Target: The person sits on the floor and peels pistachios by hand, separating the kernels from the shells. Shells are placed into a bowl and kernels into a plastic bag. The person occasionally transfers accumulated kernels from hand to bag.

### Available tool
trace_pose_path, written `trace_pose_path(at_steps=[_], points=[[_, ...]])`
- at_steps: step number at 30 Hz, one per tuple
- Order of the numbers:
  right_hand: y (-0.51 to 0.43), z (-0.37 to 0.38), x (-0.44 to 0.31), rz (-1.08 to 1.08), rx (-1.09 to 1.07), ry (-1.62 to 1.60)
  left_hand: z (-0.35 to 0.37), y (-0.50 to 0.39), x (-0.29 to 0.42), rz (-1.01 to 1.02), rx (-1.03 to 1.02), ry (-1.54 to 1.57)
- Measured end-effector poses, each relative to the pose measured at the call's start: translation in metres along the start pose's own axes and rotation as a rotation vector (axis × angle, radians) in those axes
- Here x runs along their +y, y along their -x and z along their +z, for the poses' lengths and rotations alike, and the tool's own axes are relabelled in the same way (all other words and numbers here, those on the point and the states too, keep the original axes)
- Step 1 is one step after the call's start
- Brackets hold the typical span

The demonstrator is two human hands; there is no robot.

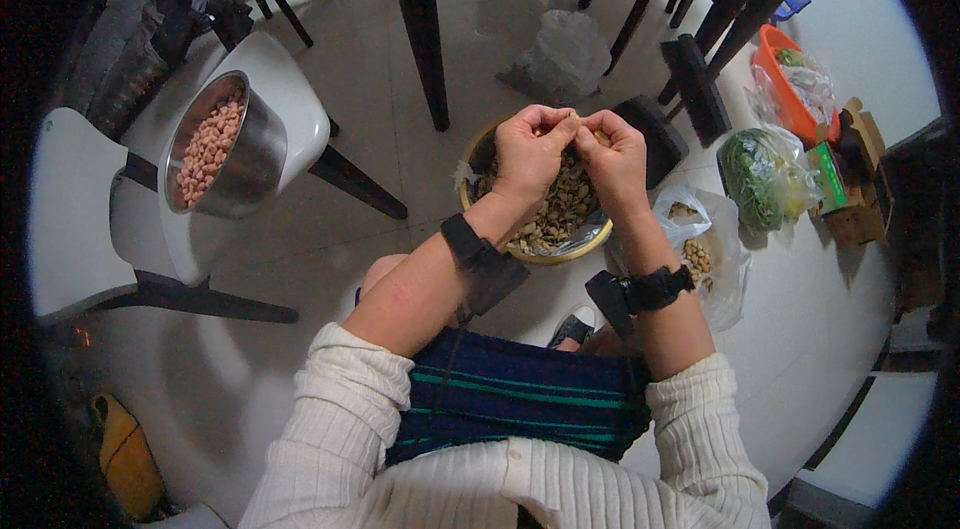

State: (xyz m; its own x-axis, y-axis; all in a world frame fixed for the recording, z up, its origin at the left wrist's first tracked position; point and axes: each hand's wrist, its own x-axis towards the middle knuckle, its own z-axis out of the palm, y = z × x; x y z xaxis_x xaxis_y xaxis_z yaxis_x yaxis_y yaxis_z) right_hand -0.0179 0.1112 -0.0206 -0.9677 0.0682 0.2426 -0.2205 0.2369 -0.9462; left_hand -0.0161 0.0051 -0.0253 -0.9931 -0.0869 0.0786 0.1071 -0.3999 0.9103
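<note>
My left hand (529,154) and my right hand (616,157) meet fingertip to fingertip above a yellow-rimmed bin (577,253). Pinched between them is a small tan peanut (574,116), mostly hidden by the fingers. Empty peanut shells (559,217) fill much of the bin, over a plastic liner. Beside my right forearm, a clear plastic bag (724,304) on the floor holds unshelled peanuts (697,259). To the left, a steel pot (259,169) of pink peanut kernels (206,154) stands on a white chair seat (289,101).
A dark dustpan (656,139) and a broom head (696,90) stand just beyond my right hand. Bagged greens (757,180), an orange basin (780,78) and a cardboard box (862,191) line the right side. Ahead are a table leg (420,26) and another plastic bag (566,52).
</note>
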Motion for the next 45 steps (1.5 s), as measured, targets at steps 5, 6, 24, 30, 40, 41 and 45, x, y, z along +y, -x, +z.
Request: trace_pose_path(at_steps=[5, 6, 24, 30, 40, 41, 45], points=[[0.0, 0.0, 0.001, 0.045, -0.01, -0.164, 0.002, 0.001, 0.006, -0.088, -0.004, 0.072], [0.001, 0.0, 0.0, 0.059, -0.008, -0.175, 0.003, 0.001, 0.005, -0.104, -0.002, 0.119], [-0.001, -0.003, -0.014, 0.285, -0.102, -0.674, -0.004, -0.009, -0.004, -0.425, -0.075, 0.767], [0.002, -0.004, -0.016, 0.209, -0.167, -0.464, -0.011, -0.015, -0.005, -0.549, -0.049, 0.851], [0.0, -0.008, -0.015, 0.205, -0.177, -0.299, -0.013, -0.013, -0.002, -0.589, 0.024, 0.572], [-0.001, -0.009, -0.014, 0.218, -0.185, -0.21, -0.012, -0.011, 0.0, -0.574, 0.045, 0.471], [-0.003, -0.013, -0.009, 0.311, -0.244, -0.21, -0.014, -0.01, 0.009, -0.483, 0.225, 0.124]])
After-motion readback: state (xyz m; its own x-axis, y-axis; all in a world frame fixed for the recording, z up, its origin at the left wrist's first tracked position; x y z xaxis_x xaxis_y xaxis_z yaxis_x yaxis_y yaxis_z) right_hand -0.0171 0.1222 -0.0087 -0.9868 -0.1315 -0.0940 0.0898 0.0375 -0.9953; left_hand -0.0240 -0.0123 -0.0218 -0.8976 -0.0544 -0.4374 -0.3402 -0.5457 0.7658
